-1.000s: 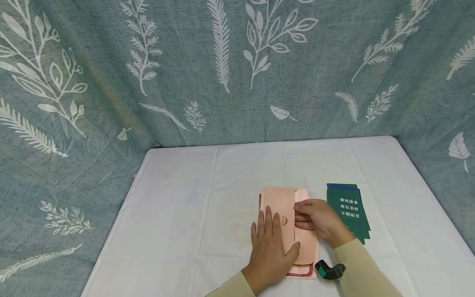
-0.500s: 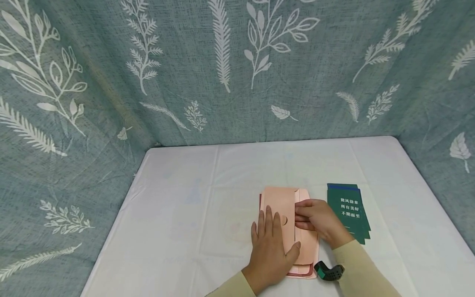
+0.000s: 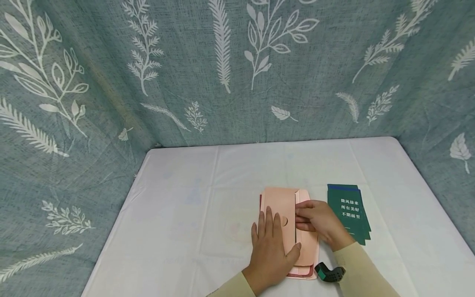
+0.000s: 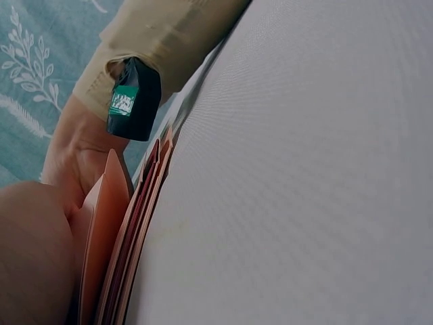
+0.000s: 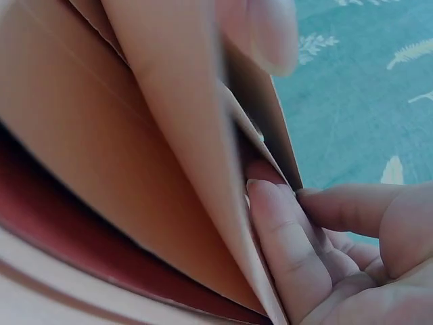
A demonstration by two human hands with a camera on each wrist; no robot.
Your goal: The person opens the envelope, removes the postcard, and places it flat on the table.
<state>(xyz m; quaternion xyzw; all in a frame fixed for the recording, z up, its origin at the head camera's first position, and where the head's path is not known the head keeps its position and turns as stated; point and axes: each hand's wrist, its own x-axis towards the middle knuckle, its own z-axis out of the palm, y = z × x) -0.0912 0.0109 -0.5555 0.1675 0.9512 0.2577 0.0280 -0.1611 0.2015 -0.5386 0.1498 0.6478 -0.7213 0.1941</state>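
A pale pink paper envelope (image 3: 280, 197) lies on top of a small stack with pink and dark red edges (image 4: 157, 166). My left hand (image 3: 269, 251) rests on the envelope's left part, fingers spread and straight, thumb near the long opening. At that opening, my right hand (image 3: 320, 218) pinches the edge of the envelope. In the right wrist view the thumb (image 5: 352, 206) meets the paper edge from one side and the fingers (image 5: 287, 250) reach behind it. A thin dark line runs along the opening. The left wrist view shows the upper layer bowed up from the stack.
Several dark green cards (image 3: 346, 212) with white writing lie fanned to the right of the stack, partly behind the right wrist. A black and green wrist device (image 3: 329, 273) sits at the right sleeve. White cloth (image 3: 178, 218) covers the table; a patterned curtain (image 3: 237, 111) hangs behind.
Almost nothing differs: both hands keep their places on the envelope. The dark line along the opening looks slightly longer now.
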